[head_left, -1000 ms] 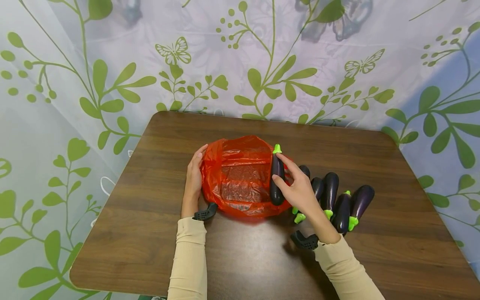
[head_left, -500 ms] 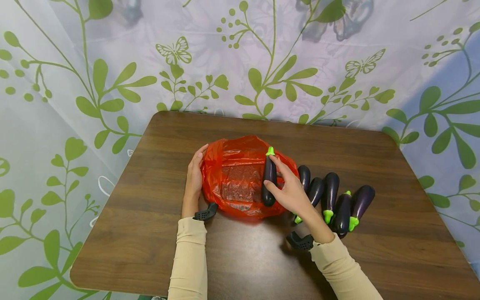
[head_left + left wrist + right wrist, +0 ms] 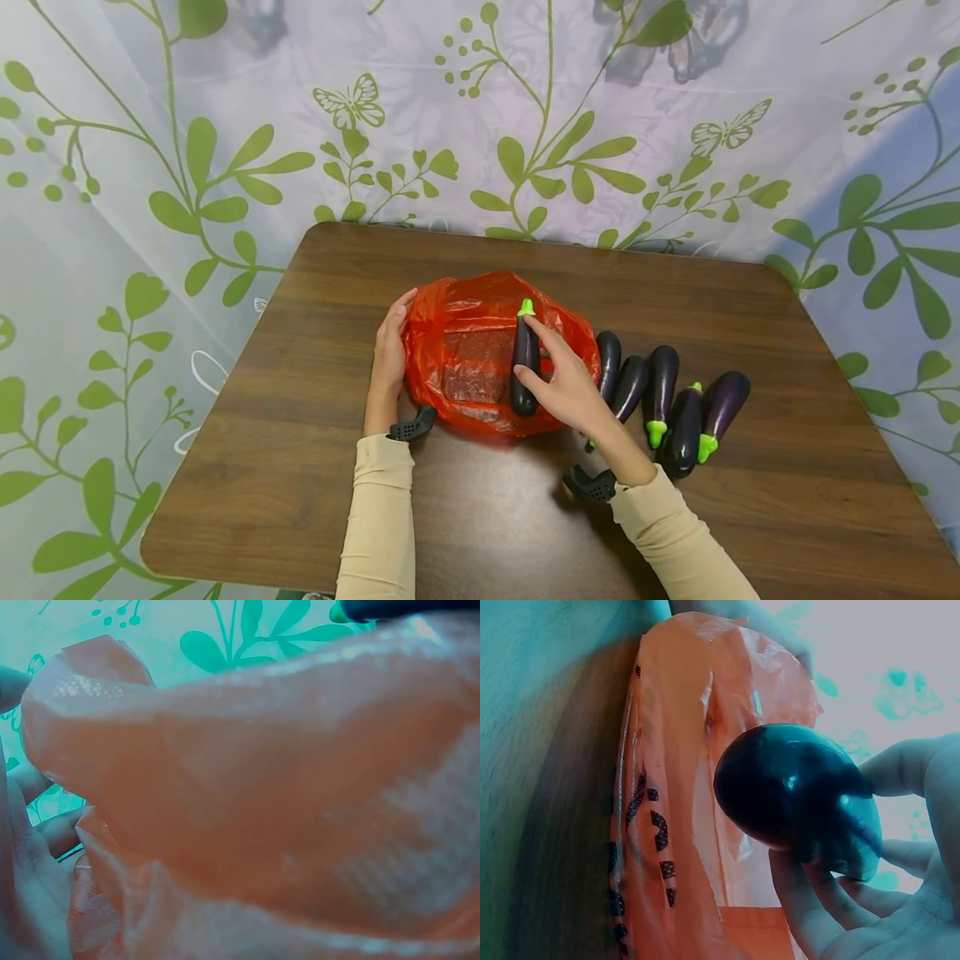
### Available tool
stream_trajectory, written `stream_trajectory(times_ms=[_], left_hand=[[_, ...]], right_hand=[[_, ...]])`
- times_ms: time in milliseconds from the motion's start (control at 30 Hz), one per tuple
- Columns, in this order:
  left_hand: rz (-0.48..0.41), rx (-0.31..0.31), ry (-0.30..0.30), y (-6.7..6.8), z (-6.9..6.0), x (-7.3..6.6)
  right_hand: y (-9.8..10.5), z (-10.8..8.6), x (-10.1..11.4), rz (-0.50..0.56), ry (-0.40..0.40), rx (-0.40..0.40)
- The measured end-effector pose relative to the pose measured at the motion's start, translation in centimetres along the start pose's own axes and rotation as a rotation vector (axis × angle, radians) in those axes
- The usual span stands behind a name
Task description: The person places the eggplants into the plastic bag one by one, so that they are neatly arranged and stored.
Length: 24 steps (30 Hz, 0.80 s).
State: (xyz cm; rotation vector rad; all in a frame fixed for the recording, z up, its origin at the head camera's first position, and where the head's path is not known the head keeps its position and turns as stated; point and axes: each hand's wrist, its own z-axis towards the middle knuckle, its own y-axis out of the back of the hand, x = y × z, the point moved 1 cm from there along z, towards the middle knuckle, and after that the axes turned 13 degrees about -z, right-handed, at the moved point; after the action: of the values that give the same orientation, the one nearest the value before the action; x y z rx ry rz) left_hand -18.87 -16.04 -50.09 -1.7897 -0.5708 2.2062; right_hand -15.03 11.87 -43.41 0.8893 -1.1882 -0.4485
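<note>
A red plastic bag (image 3: 480, 358) stands with its mouth spread on the wooden table. Against its left side lies the left hand (image 3: 388, 350), fingers fairly straight; in the left wrist view the bag (image 3: 247, 780) fills most of the picture beside the palm (image 3: 34, 877). The right hand (image 3: 568, 385) pinches a dark purple eggplant (image 3: 525, 367) with a green stem, over the right part of the bag's mouth. From the right wrist, the eggplant's round end (image 3: 795, 795) shows between thumb and fingers (image 3: 817, 900), with the bag (image 3: 682, 750) behind it.
Several more eggplants (image 3: 662, 383) lie on the table (image 3: 300, 500) to the right of the bag, the nearest close to its side. A patterned cloth (image 3: 465, 125) hangs behind the table. Dark wrist devices (image 3: 412, 425) sit at both wrists.
The right hand has moved left with the eggplant, from the bag's right edge to farther over its mouth. The left hand and bag look nearly still.
</note>
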Motion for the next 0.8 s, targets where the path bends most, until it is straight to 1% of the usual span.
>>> stream_trajectory(times_ms=[233,467,800], left_hand=[[-0.011,0.004,-0.001,0.1,0.1,0.2],[-0.008,0.004,-0.001,0.1,0.1,0.2],[0.000,-0.001,0.004,-0.1,0.0,0.1]], right_hand=[[-0.5,0.2,0.3,0.005,0.000,0.010],[-1.1,0.7,0.6,0.004,0.025,0.006],[-2.3,1.3,0.9,-0.003,0.035,0.064]])
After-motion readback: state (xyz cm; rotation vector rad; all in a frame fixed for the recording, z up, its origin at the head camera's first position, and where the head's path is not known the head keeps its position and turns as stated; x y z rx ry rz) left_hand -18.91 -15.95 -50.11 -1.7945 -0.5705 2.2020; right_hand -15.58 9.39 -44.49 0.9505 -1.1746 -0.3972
